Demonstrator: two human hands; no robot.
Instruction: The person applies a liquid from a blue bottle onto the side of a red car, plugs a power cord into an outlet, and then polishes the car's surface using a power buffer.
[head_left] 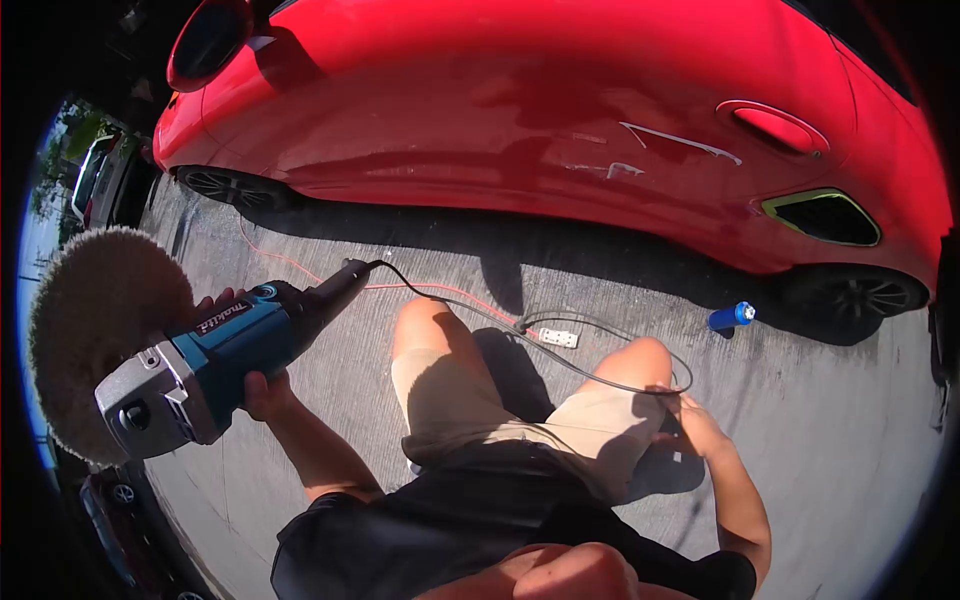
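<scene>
Left hand [262, 392] is wrapped tight around the body of the blue polisher [225, 345], which is lifted off the ground out to the person's left, its woolly pad [100, 330] turned up and away from the car. The black cord [450, 300] runs from the tool's tail, past the left knee, to a white socket block [558, 338] lying on the concrete [830, 440], and loops round toward the right knee. The right hand [692, 428] sits low beside that knee, in shadow, with the cord's loop right at its fingers; whether it grips the cord I cannot tell. An orange cable [300, 268] trails across the ground. Ahead stands the red car [480, 110], pale scratches [640, 150] on its flank. A blue can [730, 318] lies near the wheel [860, 295].
</scene>
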